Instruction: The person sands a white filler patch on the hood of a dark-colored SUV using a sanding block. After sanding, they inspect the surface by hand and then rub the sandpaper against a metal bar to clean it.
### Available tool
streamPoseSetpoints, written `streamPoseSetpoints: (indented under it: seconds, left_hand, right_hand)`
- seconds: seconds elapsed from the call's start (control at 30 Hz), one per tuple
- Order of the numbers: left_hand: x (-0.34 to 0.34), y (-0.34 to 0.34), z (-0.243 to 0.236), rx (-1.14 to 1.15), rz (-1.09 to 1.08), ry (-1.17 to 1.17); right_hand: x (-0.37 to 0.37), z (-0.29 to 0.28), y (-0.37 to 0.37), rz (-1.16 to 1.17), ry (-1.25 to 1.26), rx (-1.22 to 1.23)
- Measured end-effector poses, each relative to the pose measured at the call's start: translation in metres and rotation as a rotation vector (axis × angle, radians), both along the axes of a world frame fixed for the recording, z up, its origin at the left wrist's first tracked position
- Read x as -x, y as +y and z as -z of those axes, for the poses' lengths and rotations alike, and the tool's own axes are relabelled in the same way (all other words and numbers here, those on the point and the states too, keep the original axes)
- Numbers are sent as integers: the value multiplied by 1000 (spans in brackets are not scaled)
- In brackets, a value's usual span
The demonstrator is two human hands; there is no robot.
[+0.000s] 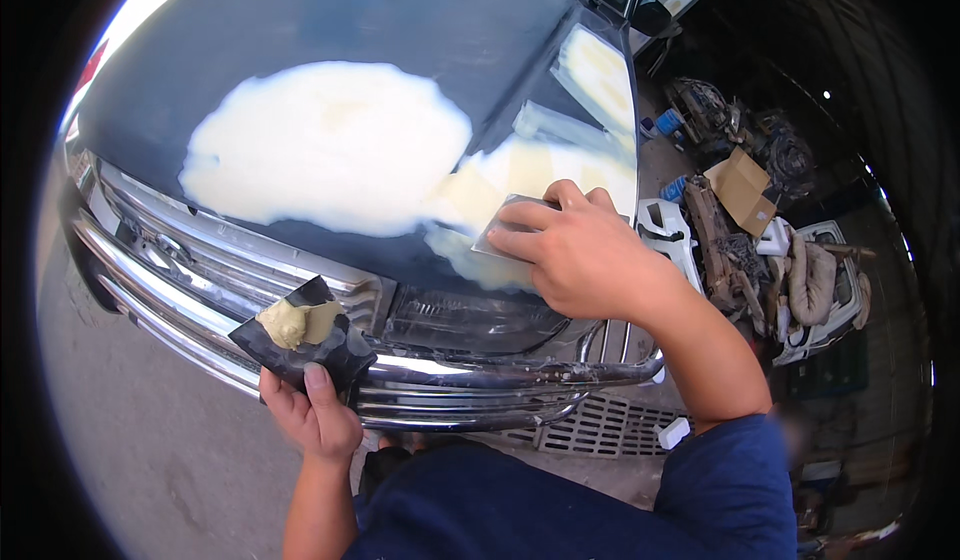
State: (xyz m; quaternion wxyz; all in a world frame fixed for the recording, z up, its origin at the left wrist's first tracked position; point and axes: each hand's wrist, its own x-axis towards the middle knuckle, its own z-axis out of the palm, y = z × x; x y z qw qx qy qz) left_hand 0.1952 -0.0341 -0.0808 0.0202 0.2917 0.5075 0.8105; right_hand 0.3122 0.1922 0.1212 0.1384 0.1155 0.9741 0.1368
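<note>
My left hand [312, 415] grips a dark flat board [290, 358] from below, thumb on top. A lump of yellowish body filler [290, 324] sits on that board, in front of the car's grille. My right hand [590, 250] is closed on a thin grey filler spreader [515, 222] and presses it against the front corner of the dark blue car hood [400, 20]. Under and around the spreader lies a smear of yellowish filler [468, 192]. A large pale filler patch [335, 145] covers the middle of the hood, and more pale patches reach along the fender.
Below the hood are a chrome grille [215, 250], a headlight [470, 318] and a chrome bumper [470, 372]. To the right, car parts, an open cardboard box [742, 192] and blue cans [668, 122] lie on the floor. A slotted floor grate [600, 425] lies beneath the bumper.
</note>
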Motion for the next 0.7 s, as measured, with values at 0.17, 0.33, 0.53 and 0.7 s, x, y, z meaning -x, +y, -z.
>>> streamPoseSetpoints:
  seconds: [0.17,0.33,0.53,0.7]
  left_hand:
    - [-8,3,-28,-159,121,-262]
    - [-35,27,-96,-372,379,-631]
    - [-25,19,-112,-447,270,-458]
    - [-5,26,-56,-364,271,-451]
  right_hand:
    - [-22,-13,-26,-175,412,311]
    - [-22,24,-63,-465,704,1086]
    - [-27,38,-24,-319,573,466]
    - [2,16,31,23,426,92]
